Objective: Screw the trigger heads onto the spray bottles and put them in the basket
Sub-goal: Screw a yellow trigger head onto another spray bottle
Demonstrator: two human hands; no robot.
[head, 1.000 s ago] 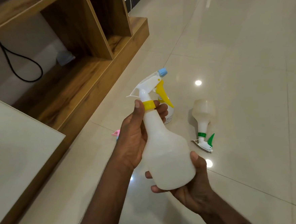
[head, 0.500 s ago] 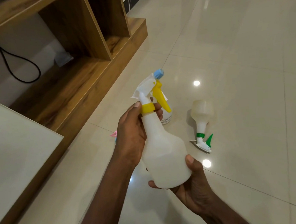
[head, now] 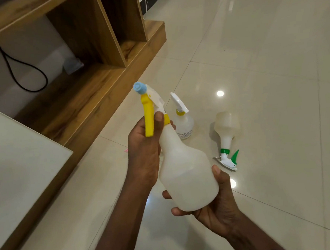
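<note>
Glossy cream tile floor, ceiling-light glare spots on it. Wooden shelf unit runs along the left, a black cable looped in its open bay, a small pale object beside the cable, too blurred to identify. White tabletop fills the lower left corner.

Held bottle: translucent white, mid-air over the floor, tilted with the neck up-left. Right hand cups the base from below, thumb up the side, fingers curled under. Left hand wraps the neck and yellow collar, thumb pressed at the collar. Trigger head is on the neck: yellow lever hanging toward the left palm, blue nozzle pointing up-left toward the shelf. Can't tell if the collar is fully tight.

On the floor behind the held one:
- small bottle upright, white head with yellow collar, just past the left hand's fingers, partly blocked by them
- green bottle on its side, well right of that, green collar and trigger pointing toward the camera

Small pink scrap on the floor peeks out left of the left wrist, mostly hidden.
</note>
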